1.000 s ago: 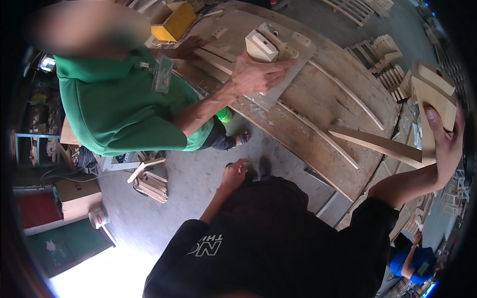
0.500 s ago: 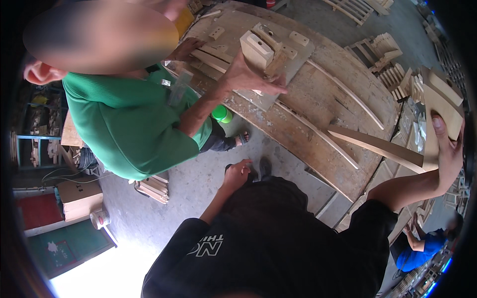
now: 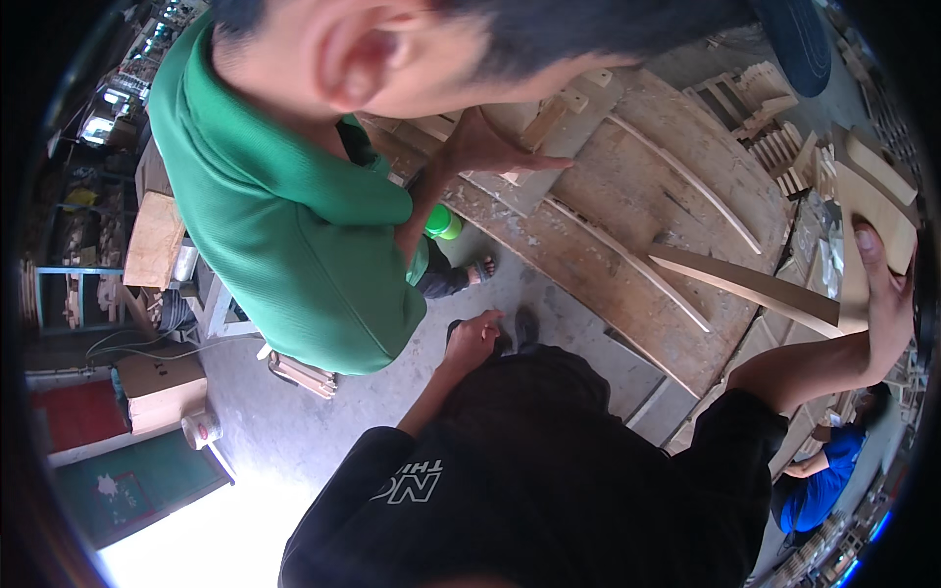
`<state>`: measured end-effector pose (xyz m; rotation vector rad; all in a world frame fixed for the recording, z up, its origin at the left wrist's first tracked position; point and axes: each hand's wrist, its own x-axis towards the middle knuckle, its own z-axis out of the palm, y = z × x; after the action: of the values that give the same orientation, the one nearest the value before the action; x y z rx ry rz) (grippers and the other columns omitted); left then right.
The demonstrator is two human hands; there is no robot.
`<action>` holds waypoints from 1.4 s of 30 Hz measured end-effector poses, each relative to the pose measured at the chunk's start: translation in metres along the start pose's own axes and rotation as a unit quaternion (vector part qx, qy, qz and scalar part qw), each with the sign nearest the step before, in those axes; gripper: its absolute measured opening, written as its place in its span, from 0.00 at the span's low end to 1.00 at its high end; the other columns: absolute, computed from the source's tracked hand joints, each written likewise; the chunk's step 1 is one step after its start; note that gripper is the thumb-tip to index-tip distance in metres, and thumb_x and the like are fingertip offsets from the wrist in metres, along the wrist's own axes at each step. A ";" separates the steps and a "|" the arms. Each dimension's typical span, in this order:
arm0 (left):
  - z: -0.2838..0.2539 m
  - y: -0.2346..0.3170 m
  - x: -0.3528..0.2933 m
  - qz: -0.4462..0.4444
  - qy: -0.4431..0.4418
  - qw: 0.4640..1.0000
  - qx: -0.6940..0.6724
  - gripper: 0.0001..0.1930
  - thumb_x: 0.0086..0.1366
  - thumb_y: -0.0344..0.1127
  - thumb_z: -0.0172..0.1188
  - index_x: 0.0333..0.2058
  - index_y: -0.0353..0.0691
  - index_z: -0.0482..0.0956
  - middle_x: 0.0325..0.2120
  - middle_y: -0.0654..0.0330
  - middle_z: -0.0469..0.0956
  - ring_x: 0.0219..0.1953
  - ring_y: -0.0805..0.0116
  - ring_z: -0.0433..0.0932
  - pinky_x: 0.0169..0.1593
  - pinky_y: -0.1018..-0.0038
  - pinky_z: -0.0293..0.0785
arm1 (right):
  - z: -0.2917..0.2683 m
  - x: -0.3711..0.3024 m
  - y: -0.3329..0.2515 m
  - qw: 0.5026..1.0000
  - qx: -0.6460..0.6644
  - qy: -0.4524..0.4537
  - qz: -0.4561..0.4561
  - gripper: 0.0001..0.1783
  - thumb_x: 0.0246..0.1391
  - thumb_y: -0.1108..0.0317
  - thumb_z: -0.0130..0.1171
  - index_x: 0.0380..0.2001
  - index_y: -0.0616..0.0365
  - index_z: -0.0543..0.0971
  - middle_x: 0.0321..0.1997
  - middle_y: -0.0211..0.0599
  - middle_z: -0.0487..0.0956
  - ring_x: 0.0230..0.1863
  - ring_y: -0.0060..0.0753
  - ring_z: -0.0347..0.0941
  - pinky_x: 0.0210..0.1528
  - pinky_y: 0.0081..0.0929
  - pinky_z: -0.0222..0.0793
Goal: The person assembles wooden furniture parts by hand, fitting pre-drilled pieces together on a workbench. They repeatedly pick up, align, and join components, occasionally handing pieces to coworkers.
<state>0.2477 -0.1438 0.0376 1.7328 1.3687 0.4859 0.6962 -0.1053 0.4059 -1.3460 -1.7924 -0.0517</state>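
Note:
At the right edge, my right hand [image 3: 887, 294] grips a pale wooden frame piece [image 3: 855, 299], its thumb pressed on the flat face. A long tapered wooden bar [image 3: 745, 286] runs left from beside that piece, over the workbench; whether the two are joined I cannot tell. My left hand [image 3: 473, 338] hangs in front of my body, fingers loosely bent and holding nothing. Across the bench corner, a co-worker in a green shirt [image 3: 284, 235] bends low. The co-worker's hand [image 3: 500, 152] is over a board, and the head hides most of the wood there.
The worn wooden workbench [image 3: 676, 196] carries two thin curved strips [image 3: 686, 181]. Stacked wooden parts [image 3: 745, 98] stand beyond it. A green container [image 3: 443, 223] is below the bench edge. Cardboard boxes [image 3: 162, 387] stand at left. Another person in blue [image 3: 828, 480] is at lower right.
The co-worker in green has leaned forward and right, the head now covering the wooden block on the bench. The person in blue has shifted posture. My hands have hardly moved.

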 end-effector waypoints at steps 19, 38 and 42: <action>0.003 -0.010 -0.003 0.024 0.008 1.000 0.005 0.16 0.57 0.25 0.53 0.45 0.43 0.77 0.25 0.57 0.82 0.28 0.59 0.82 0.34 0.66 0.77 | 0.007 0.008 -0.007 0.996 0.058 -0.002 -0.075 0.33 0.42 0.59 0.75 0.49 0.67 0.77 0.41 0.51 0.82 0.41 0.41 0.81 0.43 0.40 0.81; -0.003 -0.009 0.000 0.030 0.009 1.000 0.003 0.18 0.55 0.24 0.51 0.46 0.43 0.77 0.25 0.57 0.82 0.29 0.59 0.83 0.35 0.66 0.78 | -0.013 -0.031 -0.013 0.972 -0.129 0.031 0.193 0.28 0.53 0.62 0.68 0.54 0.65 0.73 0.46 0.43 0.79 0.46 0.28 0.75 0.53 0.25 0.69; -0.004 -0.009 -0.002 0.030 0.013 0.999 0.003 0.18 0.55 0.23 0.51 0.46 0.43 0.77 0.25 0.57 0.82 0.29 0.59 0.83 0.35 0.67 0.78 | -0.012 -0.031 -0.010 0.973 -0.113 0.030 0.197 0.28 0.54 0.62 0.68 0.54 0.65 0.72 0.46 0.43 0.79 0.46 0.28 0.75 0.53 0.25 0.69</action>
<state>0.2393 -0.1437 0.0327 1.7815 1.3409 0.5392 0.6969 -0.1390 0.3974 -1.8239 -1.4716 -0.0817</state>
